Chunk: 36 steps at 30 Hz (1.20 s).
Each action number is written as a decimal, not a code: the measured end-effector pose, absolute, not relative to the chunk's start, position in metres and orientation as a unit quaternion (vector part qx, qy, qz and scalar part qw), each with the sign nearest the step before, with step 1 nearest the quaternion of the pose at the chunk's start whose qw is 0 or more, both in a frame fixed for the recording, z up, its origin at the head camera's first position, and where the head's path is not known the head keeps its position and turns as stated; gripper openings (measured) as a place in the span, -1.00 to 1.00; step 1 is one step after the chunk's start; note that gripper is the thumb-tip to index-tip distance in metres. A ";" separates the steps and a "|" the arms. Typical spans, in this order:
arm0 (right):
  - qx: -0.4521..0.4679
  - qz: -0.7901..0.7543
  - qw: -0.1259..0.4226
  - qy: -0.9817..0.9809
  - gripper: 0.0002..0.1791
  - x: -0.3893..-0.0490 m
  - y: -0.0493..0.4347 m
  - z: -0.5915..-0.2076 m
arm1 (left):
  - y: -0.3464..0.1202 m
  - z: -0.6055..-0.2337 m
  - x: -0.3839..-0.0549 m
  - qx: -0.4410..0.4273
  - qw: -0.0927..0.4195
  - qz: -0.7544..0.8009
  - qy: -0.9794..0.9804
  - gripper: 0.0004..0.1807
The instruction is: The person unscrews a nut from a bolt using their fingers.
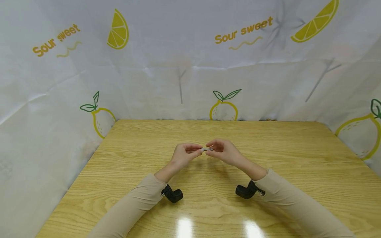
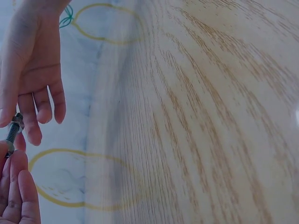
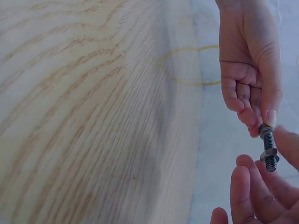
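A metal bolt (image 3: 267,138) with a threaded shank is held level above the table. My left hand (image 1: 182,156) pinches its head end between thumb and fingers, as the right wrist view also shows. A nut (image 3: 269,155) sits on the shank close to the free end. Around that end, my right hand (image 1: 227,152) has its thumb and fingers spread on either side, with a gap to the nut. In the left wrist view, the nut (image 2: 17,122) is beside the right thumb, and the left fingers (image 2: 29,196) lie below.
Beneath both hands is a wood-grain table (image 1: 134,138). A white curtain with lemon prints (image 1: 166,86) hangs behind it and along its sides. Each sleeve carries a black wrist device (image 1: 172,194), just above the tabletop.
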State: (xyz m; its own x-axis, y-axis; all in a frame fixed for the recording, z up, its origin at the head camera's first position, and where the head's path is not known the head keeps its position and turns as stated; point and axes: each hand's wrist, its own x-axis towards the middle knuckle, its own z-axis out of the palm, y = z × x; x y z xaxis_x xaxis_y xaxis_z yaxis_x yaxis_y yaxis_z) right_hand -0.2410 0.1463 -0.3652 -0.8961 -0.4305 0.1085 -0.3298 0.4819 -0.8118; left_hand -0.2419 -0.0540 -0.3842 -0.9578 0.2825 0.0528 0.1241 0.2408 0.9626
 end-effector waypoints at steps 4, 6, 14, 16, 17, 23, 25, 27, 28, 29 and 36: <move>-0.219 -0.451 0.067 0.862 -0.66 -0.241 0.147 -0.365 | -0.054 -0.385 -0.242 0.129 0.068 0.604 0.784 -0.74; -0.215 -0.452 0.064 0.864 -0.68 -0.241 0.147 -0.366 | -0.054 -0.386 -0.242 0.129 0.068 0.605 0.783 -0.74; -0.206 -0.465 0.056 0.859 -0.63 -0.240 0.148 -0.368 | -0.053 -0.384 -0.240 0.123 0.063 0.609 0.781 -0.73; -0.208 -0.462 0.068 0.859 -0.61 -0.240 0.148 -0.367 | -0.053 -0.383 -0.240 0.120 0.063 0.608 0.782 -0.73; -0.209 -0.460 0.073 0.860 -0.61 -0.240 0.148 -0.367 | -0.053 -0.383 -0.239 0.119 0.062 0.608 0.783 -0.73; -0.210 -0.461 0.071 0.859 -0.68 -0.241 0.149 -0.367 | -0.053 -0.383 -0.240 0.121 0.062 0.608 0.782 -0.74; -0.211 -0.464 0.060 0.858 -0.68 -0.241 0.148 -0.368 | -0.054 -0.384 -0.241 0.124 0.062 0.609 0.781 -0.74; -0.211 -0.467 0.053 0.857 -0.66 -0.241 0.148 -0.368 | -0.053 -0.385 -0.241 0.126 0.061 0.608 0.781 -0.74; -0.211 -0.468 0.054 0.856 -0.64 -0.241 0.148 -0.368 | -0.053 -0.385 -0.242 0.127 0.061 0.608 0.782 -0.74; -0.213 -0.469 0.058 0.855 -0.63 -0.241 0.148 -0.368 | -0.053 -0.386 -0.242 0.127 0.061 0.608 0.782 -0.74; -0.212 -0.463 0.093 0.855 -0.62 -0.241 0.148 -0.366 | -0.052 -0.386 -0.242 0.122 0.058 0.605 0.785 -0.75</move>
State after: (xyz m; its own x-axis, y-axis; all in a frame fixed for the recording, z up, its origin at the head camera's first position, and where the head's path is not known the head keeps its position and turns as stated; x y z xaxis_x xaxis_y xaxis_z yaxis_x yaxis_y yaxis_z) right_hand -0.2412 0.1483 -0.3659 -0.8931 -0.4483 0.0382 -0.2768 0.4806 -0.8321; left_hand -0.2425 -0.0523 -0.3857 -0.9632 0.2627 0.0567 0.1218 0.2384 0.9635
